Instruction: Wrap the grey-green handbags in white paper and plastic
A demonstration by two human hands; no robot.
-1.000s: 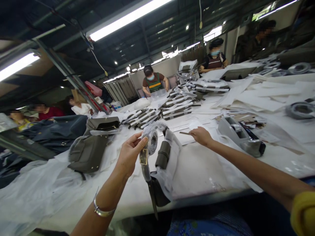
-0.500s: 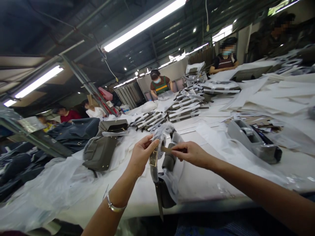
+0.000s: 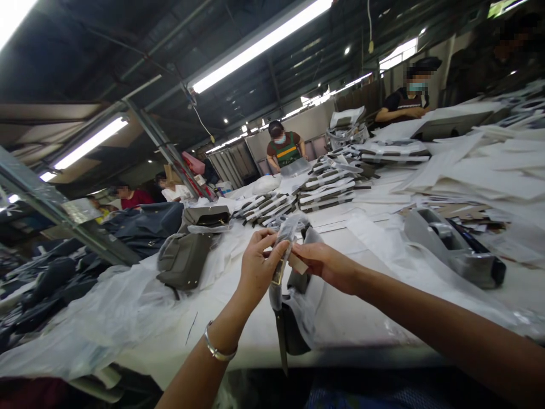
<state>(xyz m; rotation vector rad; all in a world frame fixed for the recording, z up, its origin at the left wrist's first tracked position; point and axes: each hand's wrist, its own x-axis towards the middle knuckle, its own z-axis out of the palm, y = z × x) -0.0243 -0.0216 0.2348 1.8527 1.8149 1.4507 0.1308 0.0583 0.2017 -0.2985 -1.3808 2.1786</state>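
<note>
My left hand grips a grey bag strap partly wrapped in cloudy white film, thumb on the near side. Below that thumb shows a gold-coloured metal fitting. Pinched in my right hand is a small flat tan piece, held against the wrapped strap; whether it is card or tape I cannot tell. Both hands meet above the white table. The strap's lower loop and pointed end hang by the table's near edge.
A grey tape dispenser stands at the right. Grey-brown bags lie on the left, near loose plastic film. Stacked wrapped straps sit beyond my hands, white sheets at far right. Co-workers sit across.
My right hand has moved left, bringing the tan piece up to the strap by my left fingers. The whole view has shifted slightly, so things appear further right.
</note>
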